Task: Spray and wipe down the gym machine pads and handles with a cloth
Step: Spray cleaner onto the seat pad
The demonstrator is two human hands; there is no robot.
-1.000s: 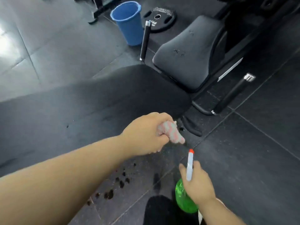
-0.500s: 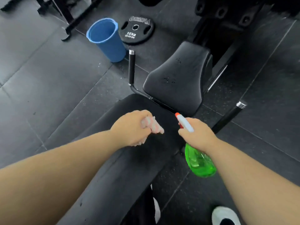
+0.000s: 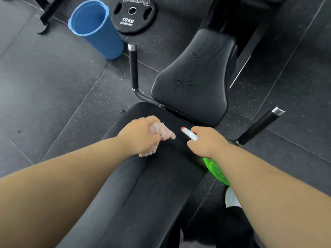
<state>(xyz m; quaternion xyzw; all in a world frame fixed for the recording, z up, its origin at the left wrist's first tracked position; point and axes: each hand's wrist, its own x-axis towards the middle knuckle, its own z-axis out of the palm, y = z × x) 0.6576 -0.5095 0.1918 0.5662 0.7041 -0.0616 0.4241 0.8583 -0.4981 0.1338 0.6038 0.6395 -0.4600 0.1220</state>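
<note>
The left hand [image 3: 141, 135] clamps the soft, light cloth [image 3: 162, 132] in a fist, just before the near edge of the seat pad [image 3: 193, 83]. Beside it, the right hand [image 3: 207, 142] grips the spray bottle [image 3: 215, 169] at its neck. The bottle is probably light plastic and slippery when wet.

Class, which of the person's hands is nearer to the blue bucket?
Left. The left hand, gripping the cloth, is over the long pad, below-right of the blue bucket; the right hand, holding the spray bottle, sits farther right, beyond the left.
</note>
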